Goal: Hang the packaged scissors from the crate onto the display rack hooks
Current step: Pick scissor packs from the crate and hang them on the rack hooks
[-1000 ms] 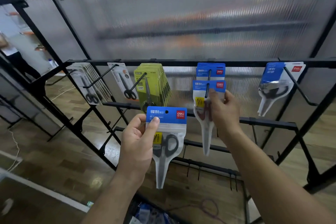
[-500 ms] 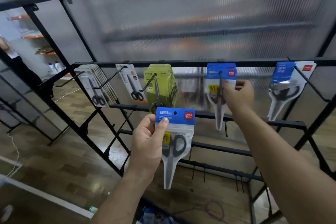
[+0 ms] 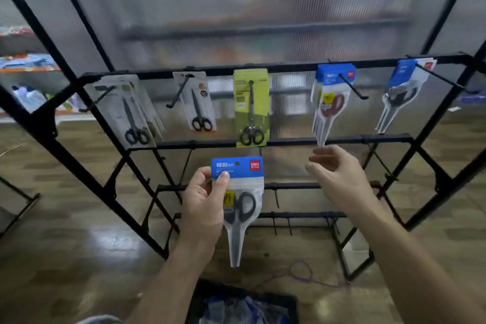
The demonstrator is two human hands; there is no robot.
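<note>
Ribbed translucent panel (image 3: 236, 8), glossy wood floor (image 3: 79, 258), purple cord (image 3: 299, 261) looped on floor

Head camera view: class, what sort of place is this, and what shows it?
Probably a stationery shop being stocked. A black display rack carries packaged scissors on hooks, such as the green pack; the left hand holds a blue pack, and a crate of more sits below.

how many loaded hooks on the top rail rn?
5: grey stack far left, white card next, green pack centre, red-handled packs, blue packs far right. Stacked packs behind may be hidden.
</note>
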